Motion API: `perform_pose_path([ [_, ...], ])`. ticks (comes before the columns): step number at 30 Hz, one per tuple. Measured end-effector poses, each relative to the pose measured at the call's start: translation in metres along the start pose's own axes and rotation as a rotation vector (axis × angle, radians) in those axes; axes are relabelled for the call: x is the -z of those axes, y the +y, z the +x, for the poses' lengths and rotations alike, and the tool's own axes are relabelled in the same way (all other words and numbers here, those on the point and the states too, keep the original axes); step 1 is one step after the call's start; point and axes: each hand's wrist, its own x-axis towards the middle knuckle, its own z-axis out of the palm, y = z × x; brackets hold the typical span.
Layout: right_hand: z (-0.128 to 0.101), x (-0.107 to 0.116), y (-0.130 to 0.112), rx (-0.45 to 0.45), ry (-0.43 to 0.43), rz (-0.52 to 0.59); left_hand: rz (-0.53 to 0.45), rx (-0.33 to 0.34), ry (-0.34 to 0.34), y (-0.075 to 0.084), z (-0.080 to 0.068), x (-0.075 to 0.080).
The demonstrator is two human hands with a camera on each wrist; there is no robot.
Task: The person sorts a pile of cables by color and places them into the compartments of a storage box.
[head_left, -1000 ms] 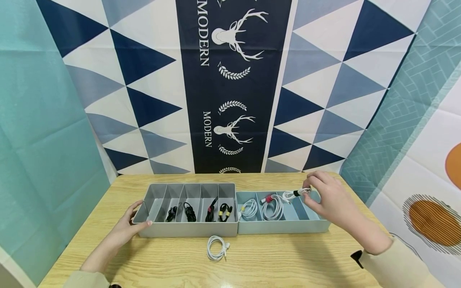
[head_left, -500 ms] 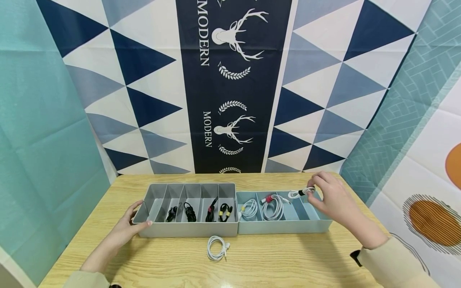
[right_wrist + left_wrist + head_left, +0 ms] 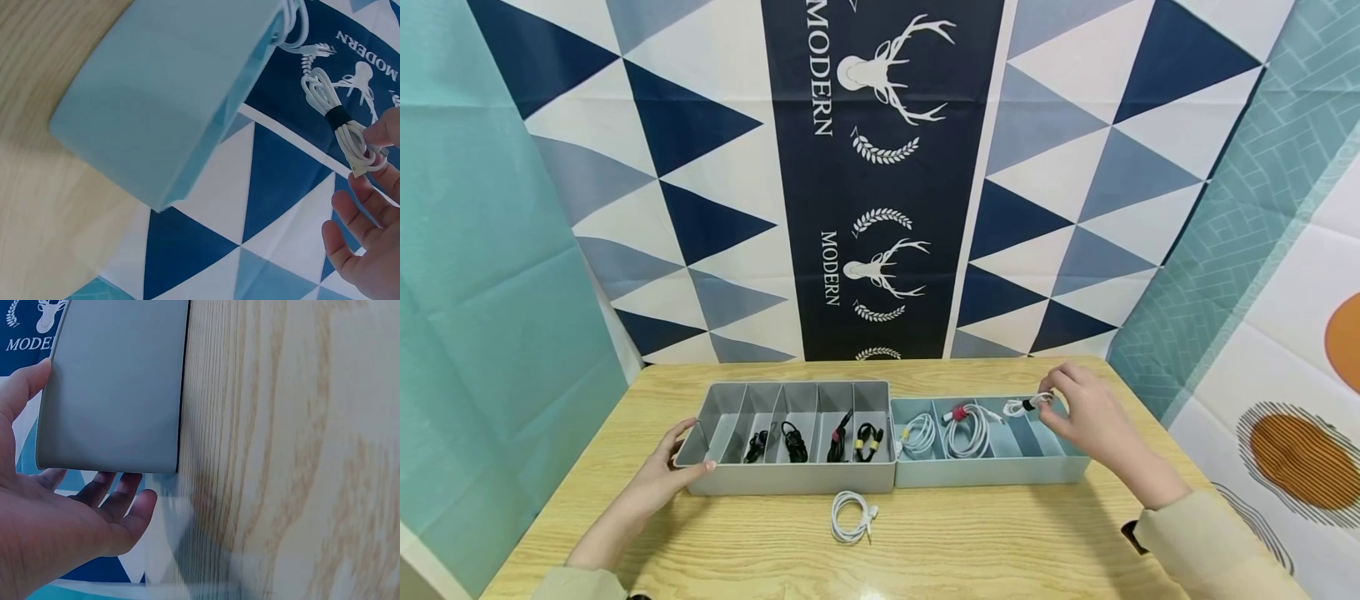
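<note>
White cable (image 3: 1026,404), banded black, is pinched in the right hand (image 3: 1086,414) over the blue tray's (image 3: 992,472) far end, seemingly not yet down. Left hand (image 3: 662,471) lies flat against the grey tray (image 3: 797,479). One cable (image 3: 852,517) waits on the tabletop (image 3: 962,542).

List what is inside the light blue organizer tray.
The light blue tray holds two coiled white cables, one with a red tie. The right hand pinches a third, black-tied cable above it. The rightmost compartment is partly covered.
</note>
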Motion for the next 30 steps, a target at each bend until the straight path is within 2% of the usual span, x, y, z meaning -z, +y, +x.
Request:
perform_pose_path([
  [7,-0.005,-0.013,0.006,-0.039,-0.056,0.013,0.002,0.004,-0.002,0.002,-0.001,0.001],
  [14,-0.008,-0.025,0.012,-0.027,-0.057,0.023,-0.007,-0.007,-0.012,0.002,0.0,0.001],
  [30,-0.013,-0.044,0.016,-0.11,-0.153,0.024,-0.004,-0.001,-0.006,0.003,-0.002,0.001],
])
